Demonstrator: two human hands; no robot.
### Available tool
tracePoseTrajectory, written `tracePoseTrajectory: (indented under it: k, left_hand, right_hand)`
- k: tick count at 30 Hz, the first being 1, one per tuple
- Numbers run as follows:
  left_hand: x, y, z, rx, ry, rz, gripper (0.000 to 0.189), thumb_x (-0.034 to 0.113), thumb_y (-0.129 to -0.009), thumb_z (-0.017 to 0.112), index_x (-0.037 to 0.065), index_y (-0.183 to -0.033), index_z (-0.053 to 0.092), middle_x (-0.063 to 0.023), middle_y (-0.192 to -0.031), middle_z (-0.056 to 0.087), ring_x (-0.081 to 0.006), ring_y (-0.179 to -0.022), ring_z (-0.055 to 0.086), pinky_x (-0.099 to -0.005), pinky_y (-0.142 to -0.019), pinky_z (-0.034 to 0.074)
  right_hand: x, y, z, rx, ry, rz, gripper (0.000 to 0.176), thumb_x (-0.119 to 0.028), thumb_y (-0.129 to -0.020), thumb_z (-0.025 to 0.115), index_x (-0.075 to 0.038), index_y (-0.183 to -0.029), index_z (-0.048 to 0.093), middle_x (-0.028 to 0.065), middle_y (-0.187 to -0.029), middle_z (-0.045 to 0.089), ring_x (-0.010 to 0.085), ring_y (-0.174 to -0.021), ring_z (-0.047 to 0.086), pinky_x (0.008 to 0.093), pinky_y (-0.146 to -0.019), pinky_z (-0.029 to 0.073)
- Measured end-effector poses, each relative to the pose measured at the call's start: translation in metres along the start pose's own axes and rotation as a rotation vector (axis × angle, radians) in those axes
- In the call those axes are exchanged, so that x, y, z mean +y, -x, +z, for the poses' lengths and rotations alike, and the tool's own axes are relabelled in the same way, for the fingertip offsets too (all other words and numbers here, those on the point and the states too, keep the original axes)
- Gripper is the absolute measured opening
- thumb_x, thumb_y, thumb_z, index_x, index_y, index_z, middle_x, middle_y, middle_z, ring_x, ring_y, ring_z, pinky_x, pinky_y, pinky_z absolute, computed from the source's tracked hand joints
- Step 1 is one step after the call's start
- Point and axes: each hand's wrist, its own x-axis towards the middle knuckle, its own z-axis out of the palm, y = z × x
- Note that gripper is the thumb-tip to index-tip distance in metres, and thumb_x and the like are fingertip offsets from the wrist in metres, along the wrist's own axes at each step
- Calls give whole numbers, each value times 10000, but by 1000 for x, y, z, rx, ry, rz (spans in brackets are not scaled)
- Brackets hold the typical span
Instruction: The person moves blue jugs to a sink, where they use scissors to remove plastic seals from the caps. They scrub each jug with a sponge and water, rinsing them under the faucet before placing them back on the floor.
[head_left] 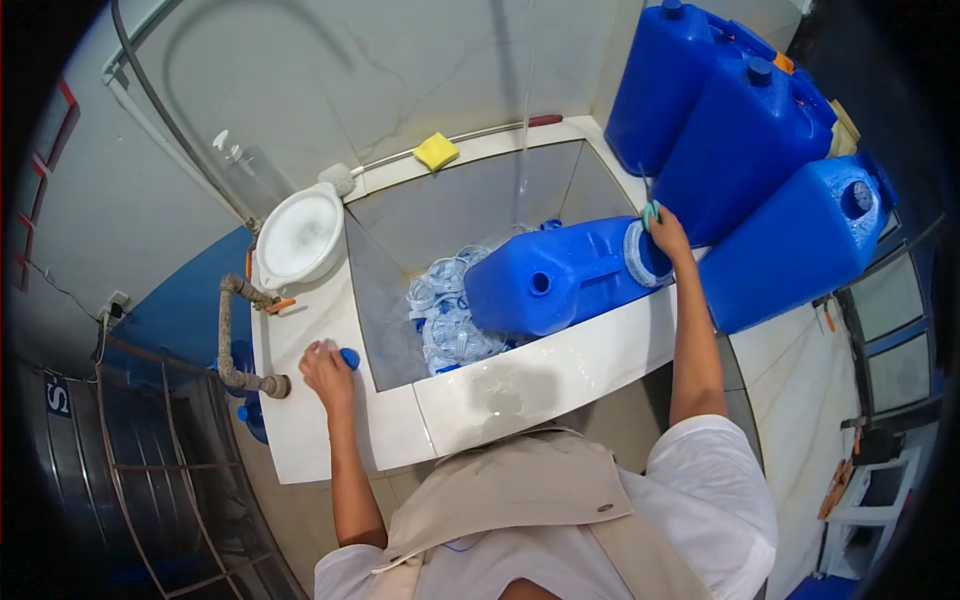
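Observation:
A blue jug (570, 275) lies on its side across the sink (385, 345), its round opening uncovered and facing left. At the jug's right end, my right hand (668, 232) is closed around a small green item (651, 214). On the white ledge at the left, my left hand (328, 368) has bent fingers beside a blue cap (349, 358); its fingertips seem to touch the cap. Clear plastic pieces with blue parts (455, 315) fill the sink's bottom left of the jug.
Several blue jugs (745, 140) stand at the right. A white basin (300, 235), a pump bottle (255, 170) and a pipe with valve (228, 330) are at the left. A yellow sponge (437, 151) and a long-handled brush (340, 179) lie behind the sink.

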Motion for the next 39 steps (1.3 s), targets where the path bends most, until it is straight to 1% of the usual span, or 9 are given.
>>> tracePoseTrajectory:
  k: [4,12,15,17,21,31,34,36,39]
  left_hand:
    - [75,-20,8,179,177,218,280,144,-894,501,-5,-1125,556,-175,-1137,544,-330,-1090,475,-405,-962,341]
    - [280,8,79,-210,800,493,273,156,-907,507,-1,-1122,565,-169,-1177,550,-331,-1115,503,-387,-969,373]
    - [274,10,98,-99,666,577,262,99,-878,526,10,-1116,588,-163,-1177,564,-331,-1109,508,-390,-964,383]
    - [254,20,98,0,692,395,271,69,-875,517,11,-1129,588,-153,-1152,579,-315,-1103,513,-377,-951,393]
    - [225,31,100,82,633,271,270,55,-887,497,13,-1138,585,-144,-1151,577,-303,-1097,510,-373,-940,396]
    - [230,63,103,47,393,-31,578,212,-902,525,-15,-1375,284,-254,-1346,318,-390,-1247,302,-458,-1030,250]
    - [227,55,79,-108,235,233,846,421,-810,622,-12,-1402,200,-268,-1352,276,-410,-1260,264,-461,-1053,228]
    - [227,39,44,-231,186,298,854,427,-795,639,-4,-1400,217,-267,-1340,293,-410,-1243,296,-459,-1040,255]
    - [210,20,27,-327,160,362,750,382,-787,668,6,-1350,346,-222,-1237,435,-366,-1135,444,-425,-962,365]
  right_hand:
    - [11,19,-2,48,-329,-46,349,-335,-857,571,-27,-1013,616,192,-881,643,291,-822,627,370,-725,463]
    - [-139,118,31,88,-713,-179,244,-205,-874,575,-30,-1044,573,157,-941,640,234,-901,625,305,-788,458]
    - [-175,149,61,92,-847,-145,223,-104,-880,552,-38,-1093,558,113,-1035,636,185,-986,591,320,-872,443]
    - [-186,160,77,159,-493,-390,262,-97,-849,571,-26,-1099,537,144,-1061,617,265,-1010,584,364,-886,451]
    - [-206,165,96,124,-572,-544,288,-145,-811,569,18,-1039,505,188,-967,586,375,-930,553,440,-782,463]
    - [-233,112,82,-464,-459,-760,273,-280,-829,562,-37,-938,506,191,-782,610,375,-751,593,438,-657,475]
    - [-233,103,83,-654,-703,-581,317,-332,-889,541,-43,-1017,562,159,-779,645,296,-742,638,350,-672,485]
    - [-220,96,98,-648,-1332,-521,315,-321,-920,520,-19,-992,572,94,-783,659,204,-765,644,315,-711,490]
    - [-194,102,60,-650,-1114,-285,334,-339,-935,503,-14,-959,577,63,-773,651,138,-723,615,261,-680,477]
